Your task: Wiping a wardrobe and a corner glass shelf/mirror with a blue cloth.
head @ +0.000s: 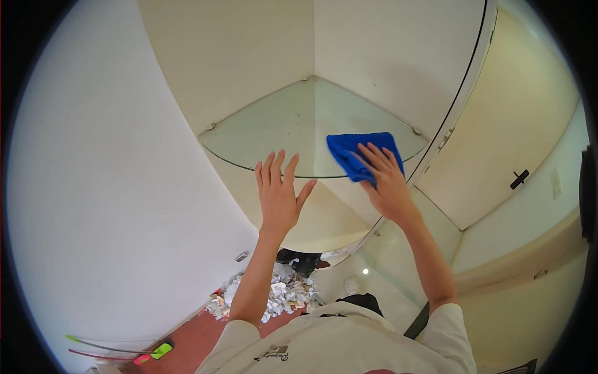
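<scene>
A quarter-round glass corner shelf (280, 126) is fixed by small metal clips where two pale walls meet. My right hand (385, 182) lies on a folded blue cloth (362, 145), fingers spread over it, at the shelf's right front edge; part of the cloth hangs past that edge. Whether the fingers grip the cloth or only press on it is hard to see, though the thumb is at its lower border. My left hand (279, 191) holds nothing. Its fingers are apart, with their tips at the front edge of the glass; contact with the glass cannot be told.
Below the glass is a lower, pale rounded shelf (327, 224). A heap of torn paper scraps (285, 292) and a black bag (301, 262) lie on the floor. Green and pink brushes (162, 350) lean at lower left. A door (509, 117) with a black handle stands at right.
</scene>
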The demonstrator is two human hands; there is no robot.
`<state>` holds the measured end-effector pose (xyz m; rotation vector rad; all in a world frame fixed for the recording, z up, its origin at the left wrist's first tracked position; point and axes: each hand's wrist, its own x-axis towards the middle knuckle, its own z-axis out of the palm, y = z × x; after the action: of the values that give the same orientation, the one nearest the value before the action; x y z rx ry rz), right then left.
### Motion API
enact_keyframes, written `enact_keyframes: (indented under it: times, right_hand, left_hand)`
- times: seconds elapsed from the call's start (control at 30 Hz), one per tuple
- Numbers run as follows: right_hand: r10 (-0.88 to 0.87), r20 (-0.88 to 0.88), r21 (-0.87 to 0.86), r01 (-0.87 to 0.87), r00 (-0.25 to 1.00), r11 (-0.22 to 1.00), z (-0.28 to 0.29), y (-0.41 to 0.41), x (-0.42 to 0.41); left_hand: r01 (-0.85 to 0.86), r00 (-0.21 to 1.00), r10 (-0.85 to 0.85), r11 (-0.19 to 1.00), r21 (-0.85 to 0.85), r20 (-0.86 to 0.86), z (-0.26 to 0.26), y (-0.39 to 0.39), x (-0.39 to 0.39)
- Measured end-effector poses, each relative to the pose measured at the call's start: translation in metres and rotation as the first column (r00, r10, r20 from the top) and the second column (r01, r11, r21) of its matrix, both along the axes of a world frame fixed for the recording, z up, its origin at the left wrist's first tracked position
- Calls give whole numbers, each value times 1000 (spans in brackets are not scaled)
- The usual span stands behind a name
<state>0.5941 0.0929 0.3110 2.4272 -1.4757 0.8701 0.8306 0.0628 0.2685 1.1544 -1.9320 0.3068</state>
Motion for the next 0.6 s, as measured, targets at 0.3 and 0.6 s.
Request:
enact_keyframes:
  times: [0.3, 0.6]
  right_hand:
    - [277, -214, 94, -262, 937, 960, 6, -95, 52]
    - [228, -132, 288, -183, 965, 940, 7, -257, 32]
  left_hand:
    - [-80, 990, 66, 991, -107, -126, -26, -21, 1]
    - [-136, 970, 72, 951, -277, -231, -47, -39, -14]
